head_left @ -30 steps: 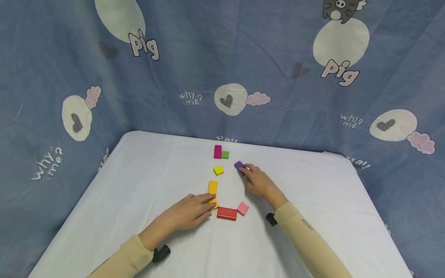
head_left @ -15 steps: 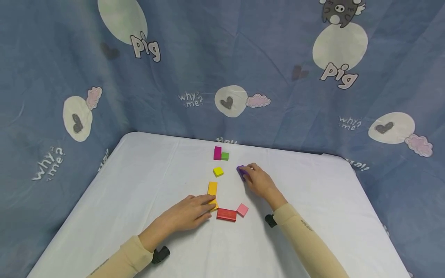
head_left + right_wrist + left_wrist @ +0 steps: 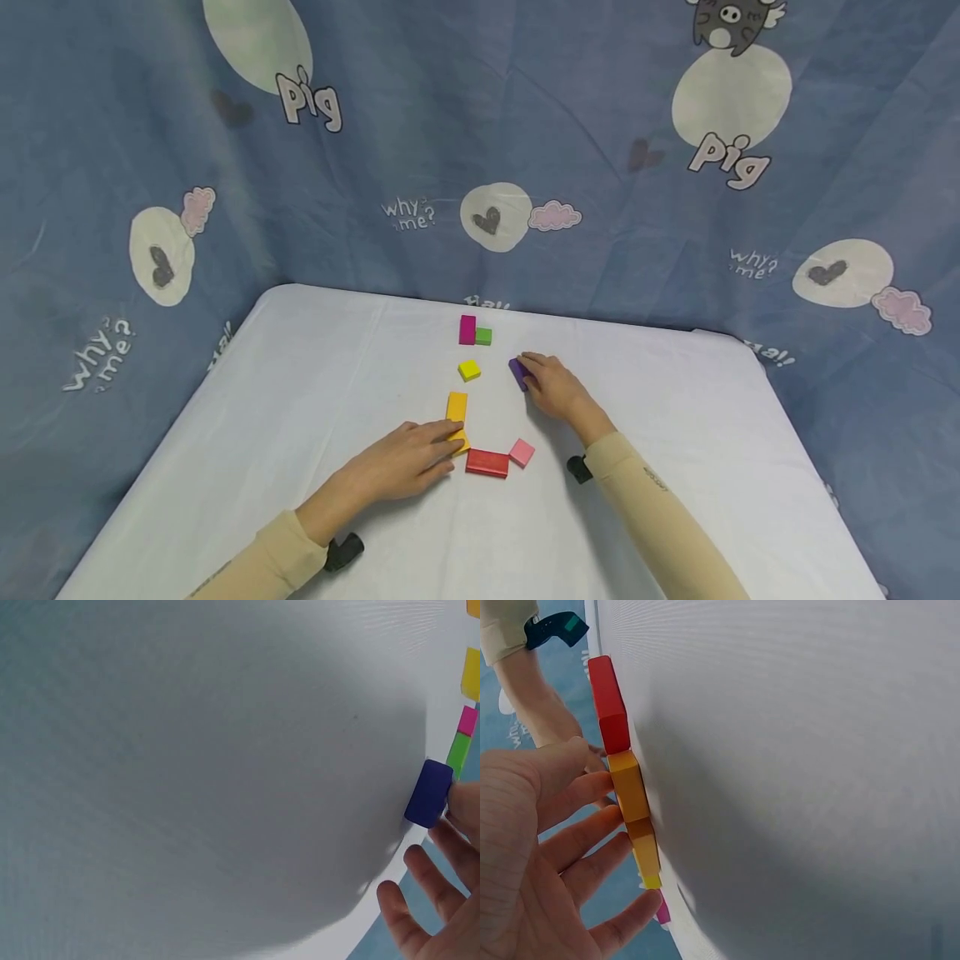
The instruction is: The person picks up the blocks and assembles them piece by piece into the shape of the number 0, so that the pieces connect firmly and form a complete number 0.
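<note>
At the centre right of the head view, the purple block (image 3: 517, 372) is held at its near end by the fingertips of the right hand (image 3: 551, 390). The grip is narrow and closed on the block, which rests on the white table (image 3: 300, 375). The block lies at a slant, just right of the small yellow block (image 3: 469, 370). In the right wrist view the same block (image 3: 429, 793) is seen at the right edge of the frame (there it looks blue), with the fingers (image 3: 450, 847) around it. Such a fingertip hold would suit sliding or turning the block flat on the cloth.

Lower and left of centre, the left hand (image 3: 401, 460) lies flat, fingers straight and loose, so its grip is open. Its fingertips are pressed on the lower orange block (image 3: 461, 438), probably to steady it. The left wrist view shows the fingers (image 3: 592, 847) laid along the orange pieces.

Directly above that block the long orange block (image 3: 457, 407) is found. To its right the red block (image 3: 487, 462) lies, with the pink block (image 3: 522, 452) just beside it. Toward the top centre of the table, the magenta block (image 3: 467, 329) and the green block (image 3: 483, 336) are set touching. A blue printed cloth (image 3: 150, 167) hangs behind the table.
</note>
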`<state>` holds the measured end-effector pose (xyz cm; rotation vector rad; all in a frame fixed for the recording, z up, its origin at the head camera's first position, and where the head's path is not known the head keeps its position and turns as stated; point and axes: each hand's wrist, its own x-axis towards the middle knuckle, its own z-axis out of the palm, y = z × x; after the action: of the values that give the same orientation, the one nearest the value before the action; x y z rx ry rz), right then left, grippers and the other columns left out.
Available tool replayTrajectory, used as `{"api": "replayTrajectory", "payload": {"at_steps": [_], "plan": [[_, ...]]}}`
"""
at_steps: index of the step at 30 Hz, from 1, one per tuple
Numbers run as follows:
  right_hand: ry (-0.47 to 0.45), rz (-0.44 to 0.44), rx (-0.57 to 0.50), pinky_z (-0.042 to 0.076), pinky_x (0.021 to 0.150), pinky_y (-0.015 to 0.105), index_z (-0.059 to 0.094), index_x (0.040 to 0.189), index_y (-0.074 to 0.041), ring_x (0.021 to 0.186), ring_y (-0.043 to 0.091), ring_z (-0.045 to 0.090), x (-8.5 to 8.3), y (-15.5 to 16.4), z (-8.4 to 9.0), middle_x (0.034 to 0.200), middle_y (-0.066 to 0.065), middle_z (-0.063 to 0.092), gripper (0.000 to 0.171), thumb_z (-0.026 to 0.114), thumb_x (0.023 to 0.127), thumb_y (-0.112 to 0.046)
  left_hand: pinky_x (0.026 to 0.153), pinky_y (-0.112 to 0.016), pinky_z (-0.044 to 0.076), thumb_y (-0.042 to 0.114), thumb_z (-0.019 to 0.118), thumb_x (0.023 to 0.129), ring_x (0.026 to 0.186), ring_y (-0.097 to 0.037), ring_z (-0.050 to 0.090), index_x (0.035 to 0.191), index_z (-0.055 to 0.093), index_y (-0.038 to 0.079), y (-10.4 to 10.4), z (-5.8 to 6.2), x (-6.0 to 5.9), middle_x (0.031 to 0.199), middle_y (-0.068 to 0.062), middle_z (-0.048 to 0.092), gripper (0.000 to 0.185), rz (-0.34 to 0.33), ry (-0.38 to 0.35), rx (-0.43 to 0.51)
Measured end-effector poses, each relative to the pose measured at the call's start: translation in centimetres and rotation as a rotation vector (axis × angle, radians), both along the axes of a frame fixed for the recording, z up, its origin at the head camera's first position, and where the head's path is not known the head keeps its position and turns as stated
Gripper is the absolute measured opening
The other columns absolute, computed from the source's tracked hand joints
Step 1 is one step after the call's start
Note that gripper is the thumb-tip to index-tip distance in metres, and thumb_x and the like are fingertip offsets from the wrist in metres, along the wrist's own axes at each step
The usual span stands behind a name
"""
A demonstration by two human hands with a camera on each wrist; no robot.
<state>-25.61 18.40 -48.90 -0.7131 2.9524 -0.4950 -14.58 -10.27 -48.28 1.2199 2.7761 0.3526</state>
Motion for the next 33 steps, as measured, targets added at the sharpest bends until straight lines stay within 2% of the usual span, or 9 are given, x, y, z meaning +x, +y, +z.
{"api": "replayTrajectory", "payload": {"at_steps": [5,9,15,21,26,33], "plan": [[-0.022,-0.014,0.009,0.032,0.110,0.044,0.038,0.150,-0.005,0.134,0.032,0.041,0.2,0.0,0.3,0.151,0.011,0.040,0.052,0.051,0.100,-0.011,0.096,-0.044,0.045,0.035,0.057,0.099,0.131,-0.021,0.046,0.135,0.061,0.010,0.0,0.2,0.1,0.144,-0.007,0.050,0.043,-0.006,0.003,0.012],[-0.067,0.013,0.004,0.029,0.111,0.045,0.037,0.150,-0.004,0.137,0.033,0.037,0.4,-0.2,0.5,0.155,0.011,0.035,0.050,0.047,0.101,-0.006,0.096,-0.044,0.045,0.034,0.057,0.099,0.131,-0.022,0.047,0.134,0.061,0.010,0.1,0.3,0.0,0.144,-0.008,0.050,0.043,-0.008,0.013,0.007],[-0.032,0.010,-0.002,0.033,0.109,0.045,0.048,0.143,-0.004,0.133,0.033,0.041,0.5,-0.3,0.5,0.144,0.014,0.046,0.043,0.048,0.100,-0.006,0.096,-0.044,0.045,0.035,0.058,0.099,0.131,-0.022,0.046,0.134,0.061,0.010,0.1,0.2,0.0,0.144,-0.007,0.050,0.043,-0.005,0.013,-0.005],[-0.012,-0.002,-0.062,0.038,0.106,0.045,0.054,0.138,-0.002,0.125,0.034,0.047,0.6,0.1,0.4,0.134,0.018,0.052,0.040,0.054,0.098,-0.007,0.096,-0.044,0.045,0.035,0.057,0.099,0.132,-0.022,0.046,0.134,0.061,0.010,0.1,0.0,0.0,0.144,-0.007,0.050,0.044,-0.001,0.013,-0.003],[-0.020,-0.041,-0.130,0.038,0.104,0.046,0.053,0.137,-0.001,0.122,0.035,0.049,0.8,0.5,0.1,0.129,0.020,0.053,0.042,0.059,0.097,-0.012,0.097,-0.044,0.045,0.036,0.057,0.099,0.132,-0.022,0.045,0.135,0.061,0.010,0.0,0.0,0.0,0.145,-0.007,0.049,0.044,0.009,0.002,0.003],[-0.044,-0.134,-0.151,0.037,0.105,0.047,0.053,0.139,-0.001,0.123,0.036,0.049,0.9,0.8,-0.4,0.128,0.020,0.054,0.046,0.060,0.098,-0.022,0.096,-0.044,0.045,0.036,0.057,0.099,0.132,-0.022,0.046,0.135,0.061,0.011,0.0,-0.1,0.0,0.145,-0.007,0.049,0.044,0.010,-0.001,0.010]]}}
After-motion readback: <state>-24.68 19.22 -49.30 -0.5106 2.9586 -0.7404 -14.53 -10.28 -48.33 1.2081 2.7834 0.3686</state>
